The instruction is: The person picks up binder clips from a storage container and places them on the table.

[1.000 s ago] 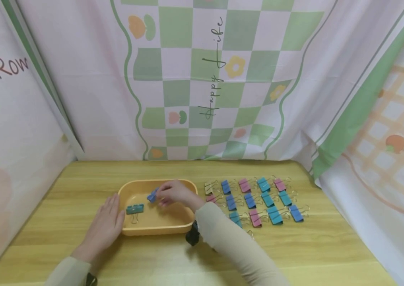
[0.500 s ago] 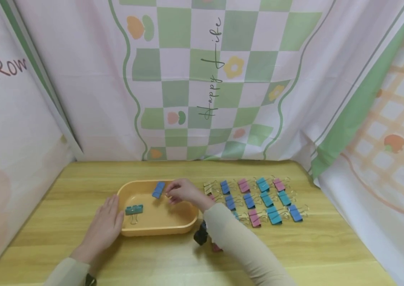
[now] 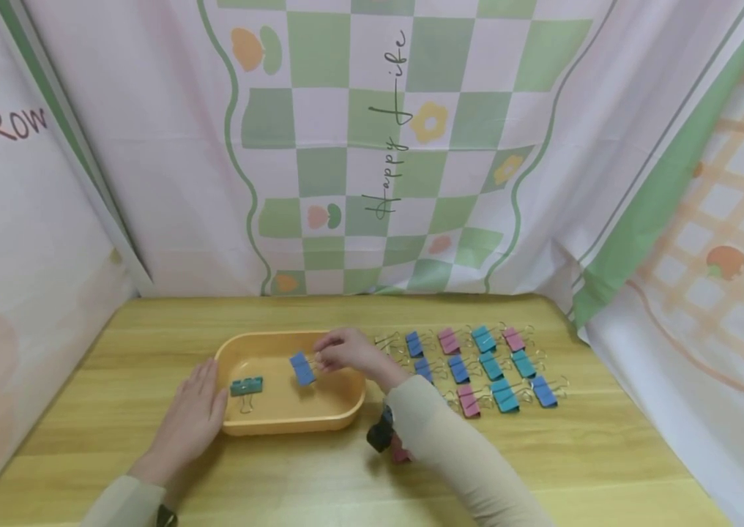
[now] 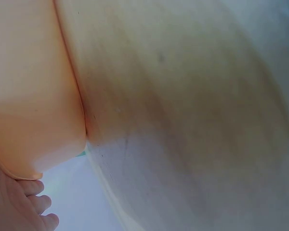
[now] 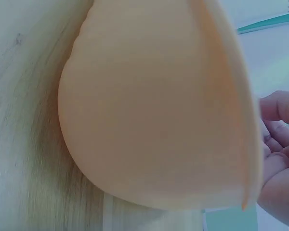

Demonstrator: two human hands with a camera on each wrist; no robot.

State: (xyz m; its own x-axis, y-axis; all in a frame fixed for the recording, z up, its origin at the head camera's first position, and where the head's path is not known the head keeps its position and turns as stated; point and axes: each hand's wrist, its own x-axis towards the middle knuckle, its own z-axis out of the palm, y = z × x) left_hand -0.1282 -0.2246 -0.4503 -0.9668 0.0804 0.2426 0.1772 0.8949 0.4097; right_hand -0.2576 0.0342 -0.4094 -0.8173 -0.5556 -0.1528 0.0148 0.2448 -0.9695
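In the head view, my right hand [image 3: 354, 357] pinches a blue binder clip [image 3: 302, 369] by its wire handles, over the right half of a yellow-orange plastic tray [image 3: 280, 422]. My left hand [image 3: 190, 402] rests against the tray's left end with its fingers straight. Inside the tray on the left lies a dark teal binder clip [image 3: 247, 385], one wire handle towards the front. The tray's outer wall [image 5: 154, 110] fills much of the right wrist view and hides the blue clip there; part of the right hand [image 5: 282, 159] shows at the edge.
Right of the tray, rows of binder clips stand on the wooden table [image 3: 266, 476], among them a pink clip [image 3: 469, 401], a turquoise clip [image 3: 505, 395] and a blue clip [image 3: 544, 392]. My right forearm covers some clips. A printed curtain [image 3: 378, 146] hangs behind.
My right hand has moved slightly right within the tray with the blue binder clip, whose body has turned and now tilts the other way. My left hand has stayed at the tray's end.
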